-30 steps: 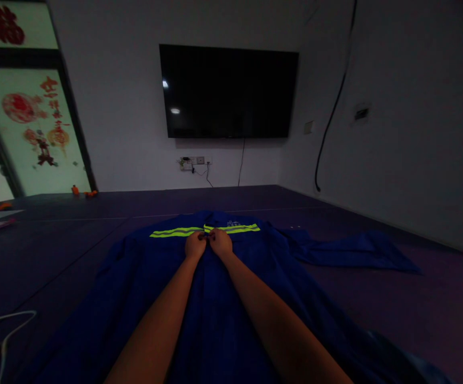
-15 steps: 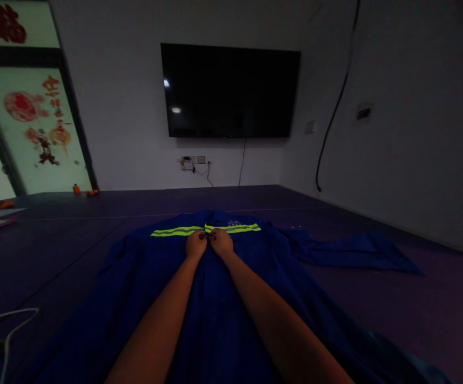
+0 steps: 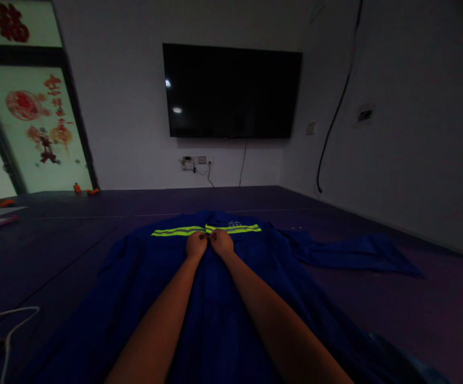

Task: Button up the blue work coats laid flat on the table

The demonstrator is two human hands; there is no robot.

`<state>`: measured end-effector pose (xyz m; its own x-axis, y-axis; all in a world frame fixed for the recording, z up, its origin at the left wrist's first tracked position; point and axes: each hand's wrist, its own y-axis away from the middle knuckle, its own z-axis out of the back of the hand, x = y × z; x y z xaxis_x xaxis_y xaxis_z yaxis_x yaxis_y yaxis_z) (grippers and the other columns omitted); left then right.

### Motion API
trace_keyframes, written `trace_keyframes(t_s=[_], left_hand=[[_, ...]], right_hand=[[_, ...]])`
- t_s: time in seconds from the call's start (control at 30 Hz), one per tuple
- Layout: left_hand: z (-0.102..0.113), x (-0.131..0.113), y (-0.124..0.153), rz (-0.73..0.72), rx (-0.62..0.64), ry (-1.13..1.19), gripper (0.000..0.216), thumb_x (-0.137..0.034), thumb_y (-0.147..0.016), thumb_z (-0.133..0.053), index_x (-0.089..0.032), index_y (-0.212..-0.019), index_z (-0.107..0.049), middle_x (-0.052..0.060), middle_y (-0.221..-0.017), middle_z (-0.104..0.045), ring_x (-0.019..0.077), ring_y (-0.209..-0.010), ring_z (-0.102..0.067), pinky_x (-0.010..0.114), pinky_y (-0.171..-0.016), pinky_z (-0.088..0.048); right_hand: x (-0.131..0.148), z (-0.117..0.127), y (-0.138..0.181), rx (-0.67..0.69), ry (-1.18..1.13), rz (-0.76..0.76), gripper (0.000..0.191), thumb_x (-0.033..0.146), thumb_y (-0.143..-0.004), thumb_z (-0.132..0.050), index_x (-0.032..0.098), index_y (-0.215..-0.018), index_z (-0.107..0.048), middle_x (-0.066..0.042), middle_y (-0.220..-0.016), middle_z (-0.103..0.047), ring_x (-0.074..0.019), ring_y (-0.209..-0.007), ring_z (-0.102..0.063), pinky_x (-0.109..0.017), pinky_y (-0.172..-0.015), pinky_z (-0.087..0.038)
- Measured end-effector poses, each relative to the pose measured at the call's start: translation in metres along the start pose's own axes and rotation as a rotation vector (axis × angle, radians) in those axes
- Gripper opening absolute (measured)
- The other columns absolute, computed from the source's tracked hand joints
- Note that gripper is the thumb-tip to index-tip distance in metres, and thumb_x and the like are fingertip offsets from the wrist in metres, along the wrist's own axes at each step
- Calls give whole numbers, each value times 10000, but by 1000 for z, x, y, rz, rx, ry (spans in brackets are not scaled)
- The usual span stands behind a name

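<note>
A blue work jacket [image 3: 143, 277] with a yellow-green reflective stripe [image 3: 175, 231] across the chest lies spread flat on the dark floor, front side up. My left hand [image 3: 196, 246] and my right hand [image 3: 221, 242] meet at the jacket's front opening just below the stripe. Both are closed in a pinch on the fabric edges there, fingertips touching. What sits between the fingertips is too small to make out. One sleeve [image 3: 355, 255] stretches out to the right.
A black wall-mounted television [image 3: 231, 90] hangs ahead, with a socket and cables [image 3: 195, 161] below it. A glass door with red decorations [image 3: 35, 122] is at the left. A white cable [image 3: 7, 325] lies at the lower left on the purple floor mat [image 3: 435, 309].
Nothing has visibly changed with the hands or jacket; only the view has shifted very slightly.
</note>
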<state>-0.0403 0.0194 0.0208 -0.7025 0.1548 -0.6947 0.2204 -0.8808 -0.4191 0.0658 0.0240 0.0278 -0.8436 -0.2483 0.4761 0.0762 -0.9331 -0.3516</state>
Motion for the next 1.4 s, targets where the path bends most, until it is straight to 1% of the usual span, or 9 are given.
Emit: trace_keyframes(t_s=[0.1, 0.3, 0.53, 0.67, 0.83, 1.03, 1.23, 1.3, 1.4], left_hand=[[0, 0, 1, 2, -12, 7, 175, -155, -723, -519, -160, -788, -681, 60, -819, -687, 177, -781, -621, 246, -693, -452], [0, 0, 1, -4, -33, 15, 170, -139, -731, -508, -168, -761, -673, 49, -818, -685, 164, -780, -619, 243, -707, -455], [0, -2, 2, -7, -56, 19, 172, -135, -741, -502, -159, -784, -668, 55, -818, -681, 162, -770, -616, 239, -690, -451], [0, -2, 2, -13, -59, 17, 177, -134, -740, -500, -161, -794, -667, 50, -800, -677, 159, -760, -611, 243, -687, -446], [0, -2, 1, -22, -46, 17, 166, -140, -742, -506, -153, -788, -665, 45, -782, -674, 151, -748, -608, 233, -667, -440], [0, -2, 1, -33, -28, 17, 157, -129, -741, -515, -160, -785, -662, 38, -821, -681, 144, -771, -609, 219, -672, -433], [1, -4, 2, -42, 2, 4, 171, -134, -751, -514, -164, -836, -660, 34, -872, -682, 139, -805, -607, 210, -692, -427], [1, -4, 2, -40, 19, -9, 164, -149, -753, -520, -173, -833, -661, 31, -870, -683, 141, -803, -607, 210, -676, -421], [2, -4, 1, -29, 51, -37, 142, -191, -762, -522, -180, -771, -663, 29, -815, -685, 150, -758, -609, 214, -615, -403]], right_hand=[[0, 0, 0, 0, -6, 1, 162, 249, -799, -493, 189, -881, -619, -51, -872, -652, -154, -818, -587, -213, -644, -376], [-1, -1, 1, -13, -16, -7, 142, 253, -792, -508, 190, -863, -615, -44, -847, -652, -156, -810, -588, -214, -640, -374], [0, -2, 0, -38, -25, -14, 164, 236, -810, -482, 157, -870, -612, -76, -835, -647, -164, -812, -588, -219, -647, -375], [-2, -3, -2, -40, -39, 3, 157, 225, -803, -493, 151, -862, -618, -73, -828, -648, -155, -798, -585, -210, -642, -369], [-5, -6, -4, -39, -54, 21, 137, 220, -786, -518, 163, -848, -625, -55, -830, -653, -138, -768, -581, -200, -626, -358], [-6, -6, -5, -43, -61, 25, 133, 219, -780, -518, 172, -840, -628, -48, -816, -651, -139, -760, -577, -198, -608, -350], [-6, -6, -5, -36, -66, 19, 135, 222, -773, -529, 174, -850, -627, -48, -804, -654, -141, -742, -582, -200, -578, -339], [-6, -6, -5, -33, -66, 16, 137, 223, -772, -527, 176, -852, -629, -48, -806, -656, -141, -744, -582, -200, -576, -338], [-5, -5, -4, -28, -65, 16, 139, 211, -767, -525, 181, -851, -632, -46, -816, -657, -140, -749, -579, -200, -580, -339]])
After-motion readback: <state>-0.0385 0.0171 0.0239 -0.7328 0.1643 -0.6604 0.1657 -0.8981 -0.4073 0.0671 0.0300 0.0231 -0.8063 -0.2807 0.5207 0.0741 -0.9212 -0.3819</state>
